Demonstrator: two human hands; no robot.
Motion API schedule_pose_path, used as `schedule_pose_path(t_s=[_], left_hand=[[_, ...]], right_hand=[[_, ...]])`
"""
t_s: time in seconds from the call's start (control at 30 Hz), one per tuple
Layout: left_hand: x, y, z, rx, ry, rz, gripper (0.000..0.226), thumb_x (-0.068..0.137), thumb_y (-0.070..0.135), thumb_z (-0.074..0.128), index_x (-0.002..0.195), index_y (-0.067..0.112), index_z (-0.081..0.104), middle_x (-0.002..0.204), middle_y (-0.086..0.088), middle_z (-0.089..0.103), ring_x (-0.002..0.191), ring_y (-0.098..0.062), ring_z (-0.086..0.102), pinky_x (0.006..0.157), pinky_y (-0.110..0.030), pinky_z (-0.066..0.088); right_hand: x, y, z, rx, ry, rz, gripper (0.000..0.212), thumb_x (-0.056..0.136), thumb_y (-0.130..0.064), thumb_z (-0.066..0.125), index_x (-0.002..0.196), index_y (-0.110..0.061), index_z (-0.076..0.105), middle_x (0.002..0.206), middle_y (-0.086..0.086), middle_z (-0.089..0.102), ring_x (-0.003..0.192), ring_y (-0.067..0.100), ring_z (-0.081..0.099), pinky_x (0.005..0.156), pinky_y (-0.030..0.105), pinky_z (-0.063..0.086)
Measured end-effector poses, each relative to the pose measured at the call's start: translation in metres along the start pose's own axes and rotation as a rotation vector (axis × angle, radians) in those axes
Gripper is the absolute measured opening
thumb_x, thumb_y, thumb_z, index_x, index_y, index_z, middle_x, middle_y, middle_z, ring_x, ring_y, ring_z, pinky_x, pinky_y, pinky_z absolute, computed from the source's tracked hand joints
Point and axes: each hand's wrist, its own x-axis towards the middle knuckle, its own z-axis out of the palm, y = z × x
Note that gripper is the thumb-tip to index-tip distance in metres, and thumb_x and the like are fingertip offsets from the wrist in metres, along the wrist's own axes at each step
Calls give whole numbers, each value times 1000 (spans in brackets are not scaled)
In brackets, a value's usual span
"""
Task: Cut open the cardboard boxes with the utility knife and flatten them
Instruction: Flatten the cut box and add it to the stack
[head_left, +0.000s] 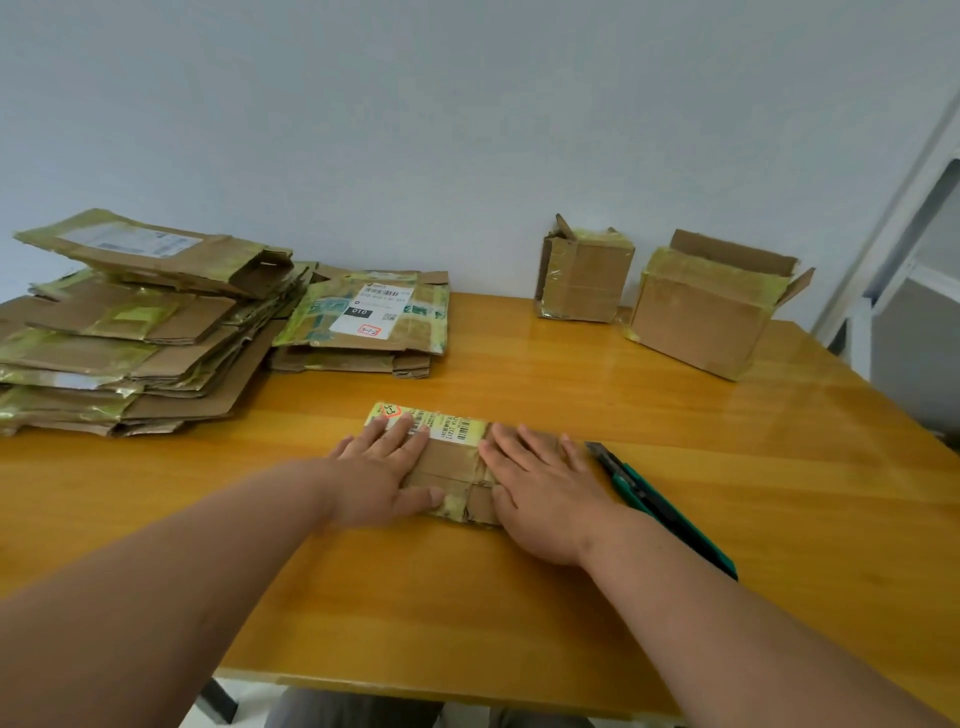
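Note:
A small flattened cardboard box (451, 462) with yellow-green tape and a barcode label lies in the middle of the wooden table (467, 597). My left hand (387, 467) presses flat on its left half, fingers straight. My right hand (545, 488) presses flat on its right half, fingers spread. A green and black utility knife (660, 506) lies on the table just right of my right hand, untouched. Two boxes still stand upright at the back right: a small one (584, 275) and a larger one (711, 306) with open top flaps.
A tall stack of flattened boxes (135, 332) fills the back left of the table, with a smaller pile (369, 322) beside it. A pale wall rises behind the table. A white frame (893, 249) stands at the far right. The table's front edge is near my body.

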Motion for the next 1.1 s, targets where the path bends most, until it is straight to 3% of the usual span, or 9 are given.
schedule_pose_path(t_s=[0.17,0.33,0.47,0.57,0.67,0.77,0.9,1.0,1.1], left_hand=[[-9,-6,-7,-469,175,-114,78,94,34,56,156,32,8,163,7,-4,149,-25,-4,118,-49,10],[-9,-3,-11,-300,251,-349,76,85,44,65,149,24,28,141,-8,39,130,-31,34,108,-46,37],[-11,2,-16,-485,280,-334,73,81,23,72,144,24,35,128,-8,40,108,-27,51,87,-39,56],[-18,4,-25,-619,322,-251,83,80,8,70,149,30,30,133,-6,34,106,-25,49,70,-30,55],[-24,3,-36,-604,363,-191,81,82,5,67,149,35,32,142,-5,31,111,-26,49,72,-31,57],[-30,4,-49,-535,390,-90,73,87,5,62,148,34,35,143,0,33,109,-20,48,69,-26,52],[-30,-1,-58,-478,591,-19,79,85,7,65,150,35,30,147,1,41,118,-19,48,87,-29,46],[-23,-11,-51,-652,795,-166,105,74,26,82,154,35,15,154,-3,27,139,-30,27,109,-51,35],[-20,-16,-41,-1055,709,-195,115,69,36,86,152,40,6,151,-7,34,131,-32,41,104,-57,39]], right_hand=[[1,-5,-3,69,-9,24,58,104,-36,16,159,-31,-3,164,-11,-18,151,14,-17,123,50,-8],[-3,-8,-8,144,27,56,60,101,-39,33,158,-35,15,167,-11,-1,153,16,-3,124,45,2],[-11,-11,-18,179,45,76,60,92,-42,49,150,-40,34,160,-13,23,146,21,19,119,49,18],[-13,-9,-25,282,111,152,49,89,-42,55,137,-38,49,141,-2,43,131,29,39,111,50,31],[-14,-5,-28,387,254,270,49,90,-44,51,138,-32,47,137,3,44,123,28,46,106,49,38],[-16,-5,-27,309,213,320,49,95,-47,47,142,-32,45,140,2,49,130,31,43,109,49,33],[-16,-4,-28,673,221,205,20,98,-35,57,116,-26,56,103,-7,62,96,20,62,82,35,51],[-12,-8,-35,866,333,170,9,100,-28,55,108,-28,51,97,-10,59,89,16,62,76,36,53],[-5,-15,-44,937,427,145,7,103,-26,50,109,-25,48,96,-10,58,80,10,58,62,26,48]])
